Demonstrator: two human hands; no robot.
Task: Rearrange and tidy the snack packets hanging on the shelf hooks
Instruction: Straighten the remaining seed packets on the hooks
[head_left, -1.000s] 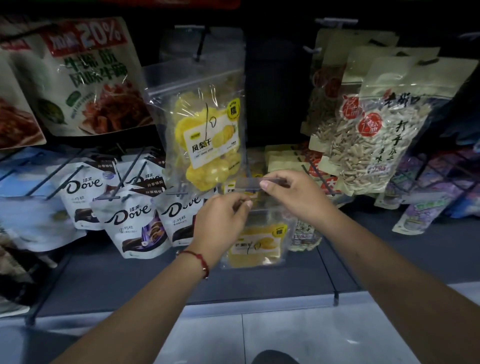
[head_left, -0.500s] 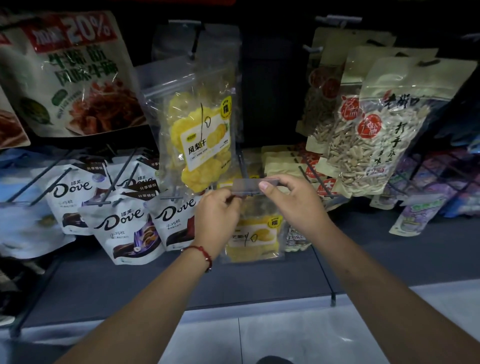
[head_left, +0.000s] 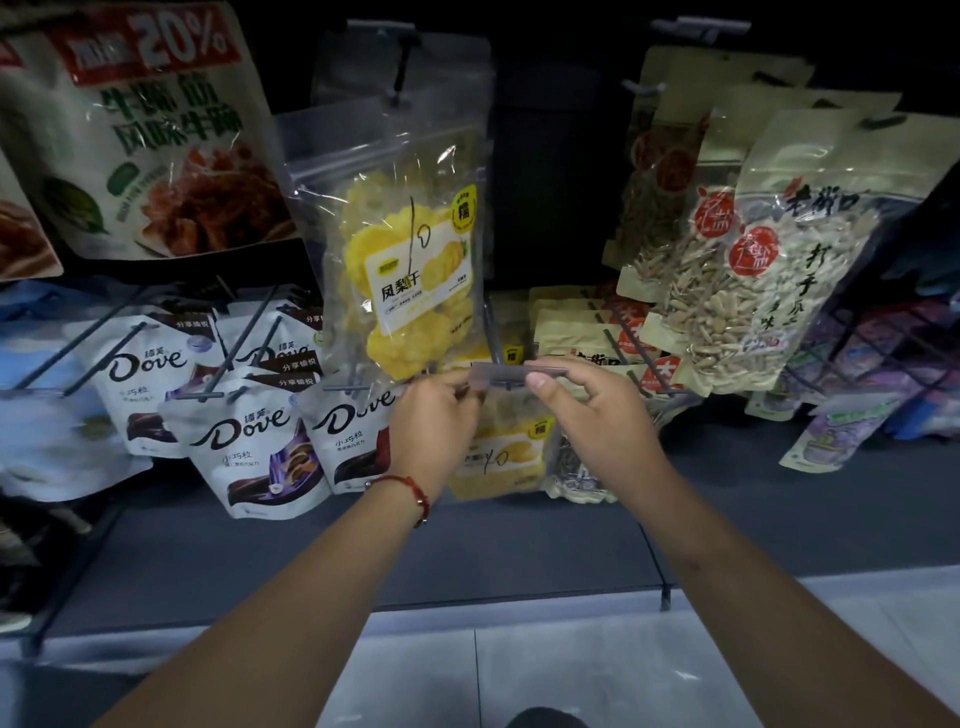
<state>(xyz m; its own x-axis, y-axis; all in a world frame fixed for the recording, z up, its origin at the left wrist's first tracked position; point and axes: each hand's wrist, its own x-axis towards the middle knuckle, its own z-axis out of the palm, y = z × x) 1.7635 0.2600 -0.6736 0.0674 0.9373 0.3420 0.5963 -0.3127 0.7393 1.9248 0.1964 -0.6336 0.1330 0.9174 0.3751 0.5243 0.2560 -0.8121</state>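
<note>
I've got both hands on the top strip of a clear packet of yellow dried fruit (head_left: 501, 447) in the lower row. My left hand (head_left: 434, 415) pinches the strip's left end, and my right hand (head_left: 597, 415) pinches the right end with the thumb on the front face, so each grip is grasping the packet's header. The header sits level between the two grips, right at the tip of a hook (head_left: 506, 385); I cannot tell whether the hole is on the hook. The packet body hangs down below and between the hands, partly hidden by the left hand. It is transparent with yellow pieces, a yellow label and a handwritten mark on the front. A matching larger-looking pineapple packet (head_left: 410, 270) hangs just above on an upper hook, tilted a bit. White Dove pouches (head_left: 249, 436) hang to the left, one just beside my left hand. Sunflower seed bags (head_left: 779, 249) hang upper right, and a beef snack bag (head_left: 156, 140) upper left. Dark shelf (head_left: 519, 551) below. Red string bracelet (head_left: 410, 491) on my left wrist.
</note>
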